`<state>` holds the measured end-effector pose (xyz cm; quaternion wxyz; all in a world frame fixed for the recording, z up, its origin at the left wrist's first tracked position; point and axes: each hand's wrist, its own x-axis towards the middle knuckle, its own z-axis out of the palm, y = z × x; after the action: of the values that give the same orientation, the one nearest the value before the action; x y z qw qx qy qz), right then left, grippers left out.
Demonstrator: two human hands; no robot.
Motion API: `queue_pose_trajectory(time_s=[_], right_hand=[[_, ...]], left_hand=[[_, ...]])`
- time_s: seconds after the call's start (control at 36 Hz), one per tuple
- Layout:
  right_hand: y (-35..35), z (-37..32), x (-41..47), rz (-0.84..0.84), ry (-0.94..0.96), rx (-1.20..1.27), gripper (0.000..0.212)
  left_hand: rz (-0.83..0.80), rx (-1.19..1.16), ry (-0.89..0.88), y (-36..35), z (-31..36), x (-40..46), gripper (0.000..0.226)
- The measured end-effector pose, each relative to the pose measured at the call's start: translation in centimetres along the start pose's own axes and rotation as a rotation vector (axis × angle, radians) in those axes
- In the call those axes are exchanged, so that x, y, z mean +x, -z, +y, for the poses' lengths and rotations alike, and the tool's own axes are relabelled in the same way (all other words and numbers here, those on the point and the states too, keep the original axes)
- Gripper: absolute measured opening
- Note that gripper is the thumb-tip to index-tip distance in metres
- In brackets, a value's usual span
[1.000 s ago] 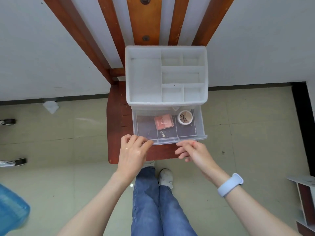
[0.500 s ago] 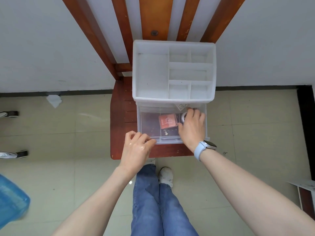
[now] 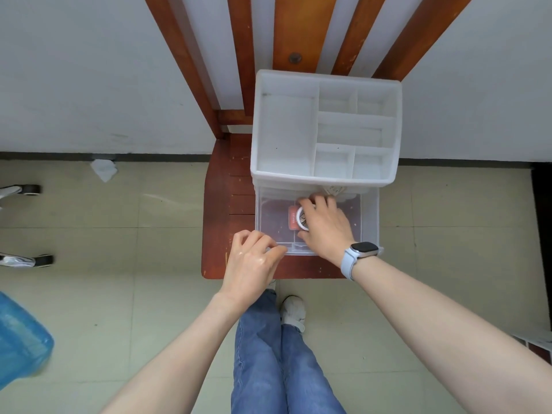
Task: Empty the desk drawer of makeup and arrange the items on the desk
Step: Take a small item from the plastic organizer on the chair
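A white plastic organizer (image 3: 286, 130) w/ divided top compartments is set on a red-brown wooden seat (image 3: 218, 222), pushed toward the slatted wooden back (image 3: 295, 31). Its clear drawer (image 3: 369, 216) is pulled out at the front, over the seat's front part.

Inside the drawer, a round white container (image 3: 300, 218) is gripped by the right hand (image 3: 327, 227), fingers curled around it from above & thumb at its near side; it's held just over or on a pink-red flat compact (image 3: 291, 218) – which of the two can't be told. The compact lies approx. mid-drawer, partly covered by the hand. A small tag-like item (image 3: 334, 191) is seen at the drawer's back edge, under the organizer's front rim. A pale blue smartwatch (image 3: 360, 252) is worn on the right wrist.

The left hand (image 3: 254, 258) is placed at the drawer's front left corner, fingertips bunched against the front wall.

Room: white wall behind, dark baseboard strip, pale greenish tiled floor (image 3: 119, 294). A crumpled white scrap (image 3: 103, 169) lies by the baseboard at left. Two caster wheels (image 3: 31, 189) are seen at the left edge, a blue translucent jug (image 3: 21, 342) at lower left. Blue jeans (image 3: 268, 354) & a white shoe (image 3: 294, 312) show below the seat.
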<state>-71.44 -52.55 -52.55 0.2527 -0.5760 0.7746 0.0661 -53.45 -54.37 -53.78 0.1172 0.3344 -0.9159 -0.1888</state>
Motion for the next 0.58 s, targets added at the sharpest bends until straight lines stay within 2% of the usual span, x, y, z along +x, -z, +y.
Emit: queue_pose_trajectory(time_s=[0.19,0.31,0.47,0.58], right_hand=[[-0.2,0.2,-1.0,0.02,-0.068,0.085,0.045],[0.2,1.1,-2.1,0.066,-0.049,0.122,0.049],[1.0,1.6,-2.8,-0.003,-0.054,0.128,0.052],[1.2,1.3,-3.7,0.026,-0.047,0.197,0.051]], left_hand=[[-0.016,-0.019,0.012,0.0,-0.1,-0.2,0.015],[-0.011,-0.021,0.02,-0.1,-0.1,-0.3,0.014],[0.005,-0.024,0.023,-0.2,0.0,-0.4,0.009],[0.006,-0.026,0.03,-0.2,0.1,-0.3,0.01]])
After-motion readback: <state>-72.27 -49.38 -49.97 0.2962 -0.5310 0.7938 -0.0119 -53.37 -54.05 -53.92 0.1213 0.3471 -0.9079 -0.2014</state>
